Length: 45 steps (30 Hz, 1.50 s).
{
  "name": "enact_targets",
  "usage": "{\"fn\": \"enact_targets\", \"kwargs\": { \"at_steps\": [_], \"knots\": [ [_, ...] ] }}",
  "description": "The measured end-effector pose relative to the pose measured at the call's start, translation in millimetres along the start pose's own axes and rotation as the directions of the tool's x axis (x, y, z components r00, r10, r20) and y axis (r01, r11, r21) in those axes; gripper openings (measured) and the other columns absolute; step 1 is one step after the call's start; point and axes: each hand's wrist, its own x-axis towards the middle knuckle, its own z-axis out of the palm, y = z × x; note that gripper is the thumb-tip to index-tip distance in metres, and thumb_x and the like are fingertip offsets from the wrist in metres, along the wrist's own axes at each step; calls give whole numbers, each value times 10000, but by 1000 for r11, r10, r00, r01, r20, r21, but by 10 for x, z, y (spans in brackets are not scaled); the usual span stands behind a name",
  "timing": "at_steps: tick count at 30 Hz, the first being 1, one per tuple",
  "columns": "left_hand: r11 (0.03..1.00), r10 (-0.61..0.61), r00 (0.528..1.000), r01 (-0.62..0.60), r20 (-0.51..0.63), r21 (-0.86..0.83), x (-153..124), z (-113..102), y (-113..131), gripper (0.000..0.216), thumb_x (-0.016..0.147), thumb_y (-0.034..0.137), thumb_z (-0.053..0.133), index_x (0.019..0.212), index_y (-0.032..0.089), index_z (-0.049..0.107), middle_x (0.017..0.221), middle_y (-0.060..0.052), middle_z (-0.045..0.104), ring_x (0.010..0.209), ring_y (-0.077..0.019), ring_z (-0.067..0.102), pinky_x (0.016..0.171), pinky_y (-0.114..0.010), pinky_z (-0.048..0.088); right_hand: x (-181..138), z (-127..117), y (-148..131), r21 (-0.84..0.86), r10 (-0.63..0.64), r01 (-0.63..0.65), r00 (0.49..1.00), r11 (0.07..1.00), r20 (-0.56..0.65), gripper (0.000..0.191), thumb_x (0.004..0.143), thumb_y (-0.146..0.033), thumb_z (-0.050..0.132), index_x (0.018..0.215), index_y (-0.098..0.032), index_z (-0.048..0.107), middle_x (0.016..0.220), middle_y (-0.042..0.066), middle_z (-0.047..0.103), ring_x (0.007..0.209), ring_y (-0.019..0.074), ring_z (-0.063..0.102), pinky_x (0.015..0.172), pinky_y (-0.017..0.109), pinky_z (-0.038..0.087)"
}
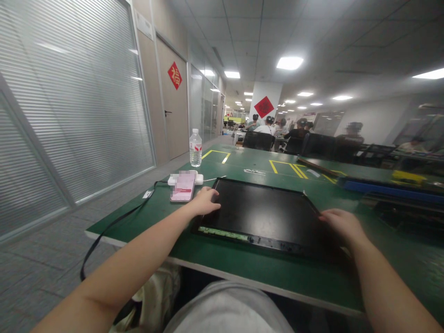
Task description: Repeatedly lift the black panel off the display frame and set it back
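Observation:
A large flat black panel (pixel 263 212), with a green circuit strip along its near edge, lies on the green table (pixel 243 270) in front of me. My left hand (pixel 205 201) rests on the panel's left edge, fingers curled over it. My right hand (pixel 342 225) grips the panel's right edge, fingers wrapped around it.
A phone (pixel 183 187) lies left of the panel against a white charger block (pixel 173 179), with a black cable (pixel 114 224) running off the table edge. A water bottle (pixel 195 148) stands behind. Blue and black trays (pixel 391 190) sit to the right. Several people sit at the back.

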Motion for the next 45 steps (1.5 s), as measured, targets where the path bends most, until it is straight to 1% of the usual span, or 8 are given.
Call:
{"fn": "enact_targets", "kwargs": {
  "at_steps": [6, 10, 13, 18, 22, 29, 35, 45],
  "knots": [
    [985, 165, 984, -168, 71, 33, -20, -35, -41, 544, 736, 415, 762, 1237, 234, 652, 1457, -136, 456, 1368, -383, 431, 1149, -507, 351, -91, -17, -119, -38, 23, -23, 1000, 999, 4, 237, 708, -308, 630, 871, -212, 773, 872, 91, 782, 832, 262, 686, 706, 341, 485],
    [939, 339, 924, -344, 178, -3, -36, -117, -76, 612, 737, 448, 782, 1287, 225, 632, 1505, -153, 415, 1421, -369, 372, 1174, -486, 317, -112, -18, -148, -62, -34, 33, 999, 998, -14, 239, 701, -288, 610, 855, -223, 781, 892, 90, 782, 854, 269, 692, 736, 353, 500],
    [909, 416, 882, -412, 220, -66, -47, -177, -94, 653, 709, 455, 814, 1299, 244, 629, 1506, -146, 428, 1433, -365, 366, 1174, -483, 320, -128, -6, -160, -58, -127, 126, 992, 990, -17, 236, 721, -316, 600, 853, -236, 779, 951, 80, 783, 931, 276, 700, 813, 361, 513],
    [886, 463, 848, -452, 259, -104, -55, -230, -115, 731, 654, 468, 858, 1317, 265, 625, 1528, -137, 423, 1442, -378, 365, 1174, -497, 321, -152, 78, -163, -8, -307, 310, 945, 951, 115, 396, 738, -309, 582, 1076, -256, 781, 1127, 52, 765, 1068, 264, 688, 972, 366, 493],
    [861, 507, 816, -496, 278, -113, -68, -262, -106, 756, 637, 469, 870, 1320, 258, 624, 1519, -137, 436, 1434, -369, 388, 1176, -482, 326, -134, 156, -123, -20, -370, 385, 899, 923, 235, 432, 744, -300, 566, 1112, -245, 785, 1222, 48, 737, 1166, 266, 658, 1046, 372, 461],
    [832, 549, 779, -543, 303, -111, -75, -308, -103, 827, 593, 429, 900, 1348, 263, 607, 1549, -127, 412, 1444, -369, 387, 1176, -465, 339, -86, 172, -60, -47, -378, 405, 885, 913, 271, 415, 774, -356, 544, 1081, -239, 798, 1240, 56, 729, 1216, 284, 636, 1087, 399, 440],
    [792, 608, 743, -593, 278, -147, -83, -306, -83, 784, 607, 390, 897, 1327, 255, 619, 1543, -116, 422, 1422, -339, 429, 1166, -421, 356, -97, 151, -91, -52, -378, 409, 879, 911, 291, 399, 774, -339, 545, 1059, -240, 805, 1234, 52, 731, 1211, 281, 640, 1088, 392, 441],
    [787, 617, 748, -576, 246, -221, -111, -303, -30, 702, 595, 314, 872, 1266, 262, 670, 1522, -103, 464, 1396, -350, 464, 1160, -427, 365, -134, 123, -160, -44, -353, 384, 883, 922, 309, 326, 763, -304, 590, 995, -260, 814, 1212, 20, 741, 1223, 274, 631, 1106, 383, 420]
  ]
}}
